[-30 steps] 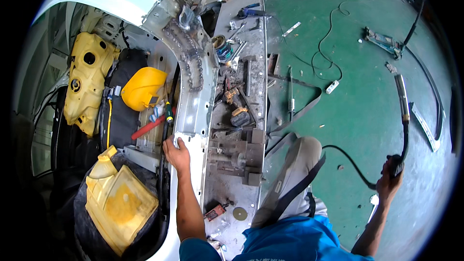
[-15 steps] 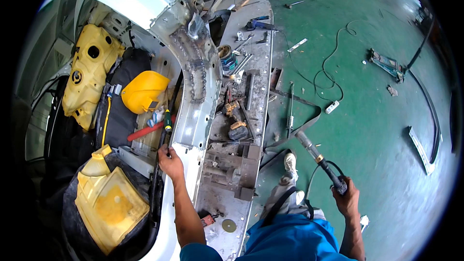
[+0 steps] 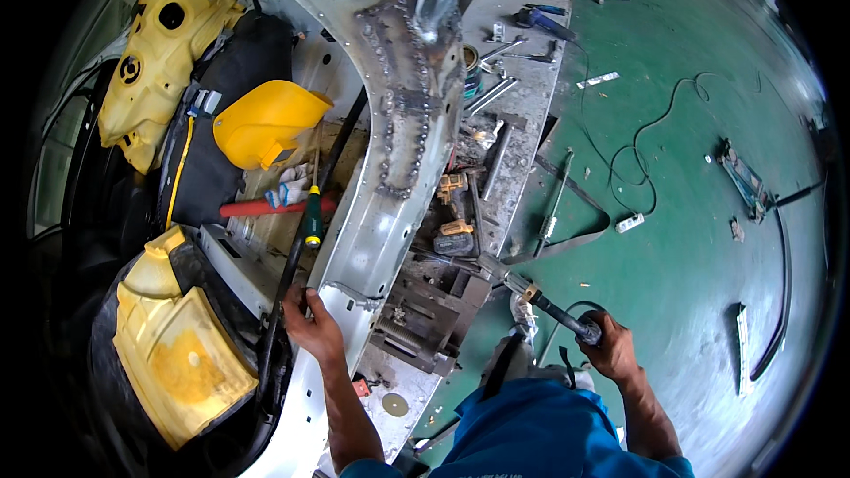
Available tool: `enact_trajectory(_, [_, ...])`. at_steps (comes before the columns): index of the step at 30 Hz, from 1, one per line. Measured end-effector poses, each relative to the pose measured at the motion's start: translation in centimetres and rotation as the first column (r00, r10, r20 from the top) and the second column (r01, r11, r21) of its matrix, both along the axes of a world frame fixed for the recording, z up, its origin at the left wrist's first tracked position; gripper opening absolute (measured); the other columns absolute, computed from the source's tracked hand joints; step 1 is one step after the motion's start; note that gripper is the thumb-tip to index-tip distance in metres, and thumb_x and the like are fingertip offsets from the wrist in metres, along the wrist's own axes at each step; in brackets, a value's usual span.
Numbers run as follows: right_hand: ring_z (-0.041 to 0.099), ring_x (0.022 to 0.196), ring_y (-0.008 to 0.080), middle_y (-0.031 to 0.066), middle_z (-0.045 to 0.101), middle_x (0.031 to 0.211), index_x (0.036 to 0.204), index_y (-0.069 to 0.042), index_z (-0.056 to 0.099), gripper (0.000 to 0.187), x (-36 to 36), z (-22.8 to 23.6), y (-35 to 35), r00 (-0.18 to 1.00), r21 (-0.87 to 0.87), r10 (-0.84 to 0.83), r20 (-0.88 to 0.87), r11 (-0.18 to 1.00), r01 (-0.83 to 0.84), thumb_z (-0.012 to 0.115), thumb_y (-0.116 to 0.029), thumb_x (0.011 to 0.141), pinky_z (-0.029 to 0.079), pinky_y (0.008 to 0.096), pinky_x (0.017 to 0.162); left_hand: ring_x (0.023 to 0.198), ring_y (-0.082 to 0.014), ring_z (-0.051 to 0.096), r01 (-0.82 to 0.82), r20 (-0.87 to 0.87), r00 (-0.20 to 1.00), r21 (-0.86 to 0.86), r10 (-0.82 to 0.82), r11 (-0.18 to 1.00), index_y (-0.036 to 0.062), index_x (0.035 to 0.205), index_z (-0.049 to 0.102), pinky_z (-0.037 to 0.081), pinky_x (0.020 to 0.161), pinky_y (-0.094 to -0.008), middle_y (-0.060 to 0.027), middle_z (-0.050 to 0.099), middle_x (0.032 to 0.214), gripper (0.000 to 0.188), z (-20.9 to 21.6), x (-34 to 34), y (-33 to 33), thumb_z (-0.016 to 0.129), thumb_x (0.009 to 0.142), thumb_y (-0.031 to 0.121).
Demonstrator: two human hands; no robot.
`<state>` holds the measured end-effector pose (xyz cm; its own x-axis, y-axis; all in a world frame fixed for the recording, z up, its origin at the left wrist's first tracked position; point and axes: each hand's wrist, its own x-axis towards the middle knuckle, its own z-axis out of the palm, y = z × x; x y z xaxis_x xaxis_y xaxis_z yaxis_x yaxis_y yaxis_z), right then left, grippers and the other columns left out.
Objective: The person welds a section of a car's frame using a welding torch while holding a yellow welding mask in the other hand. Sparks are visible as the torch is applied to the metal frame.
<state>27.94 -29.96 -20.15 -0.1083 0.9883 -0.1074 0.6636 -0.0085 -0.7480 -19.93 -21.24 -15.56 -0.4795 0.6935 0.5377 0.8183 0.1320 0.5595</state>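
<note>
Right hand wrapped around a torch, its tip now over the bench edge.
Left hand curls at the car frame, grip unclear; a second ago the torch stood over green floor.

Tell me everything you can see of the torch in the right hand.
The torch has a grey, metallic-looking cylindrical nozzle, a brass-coloured collar and a black neck. The right hand's grip closes around its dark rear end. It points forward and leftward, its nozzle overlapping the edge of the grey platform in view; whether they touch is unclear.
</note>
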Motion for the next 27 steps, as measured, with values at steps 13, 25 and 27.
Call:
enact_trajectory(13, [0.068, 0.086, 0.0395, 0.0198, 0.068, 0.098, 0.111, -0.003, 0.059, 0.038, -0.7, 0.0, 4.1, 0.997, -0.119, -0.004, -0.071, 0.993, -0.005, 0.078, -0.014, 0.079, 0.055, 0.0455, 0.075, 0.086, -0.0215, 0.064, -0.002, 0.231, 0.973, -0.069, 0.018, 0.998, -0.0062, 0.113, 0.062, 0.051, 0.080, -0.0333, -0.0149, 0.067, 0.095, 0.026, 2.9, -1.7, 2.5, 0.063, 0.095, 0.013])
enact_trajectory(25, [0.070, 0.086, 0.0377, 0.0214, 0.070, 0.096, 0.116, 0.000, 0.059, 0.048, 1.3, -0.8, 4.3, 0.994, -0.088, -0.087, -0.068, 0.993, 0.081, 0.081, -0.017, 0.077, 0.056, 0.0420, 0.077, 0.095, -0.0281, 0.066, 0.070, 0.928, 0.347, -0.169, 0.135, 0.983, 0.0038, 0.127, 0.059, 0.054, 0.091, -0.0462, -0.0165, 0.067, 0.106, 0.044, 0.6, -16.9, 23.2, 0.064, 0.094, 0.033])
enact_trajectory(27, [0.070, 0.081, 0.0345, 0.0195, 0.069, 0.090, 0.115, -0.002, 0.058, 0.045, 2.0, -1.2, 4.0, 0.990, -0.078, -0.138, -0.039, 0.988, 0.135, 0.079, -0.016, 0.077, 0.056, 0.0413, 0.073, 0.085, -0.0240, 0.065, 0.098, 0.903, 0.403, -0.201, 0.146, 0.975, 0.0038, 0.124, 0.058, 0.057, 0.075, -0.0381, -0.0138, 0.066, 0.104, 0.044, 1.1, -15.2, 26.8, 0.067, 0.091, 0.030])
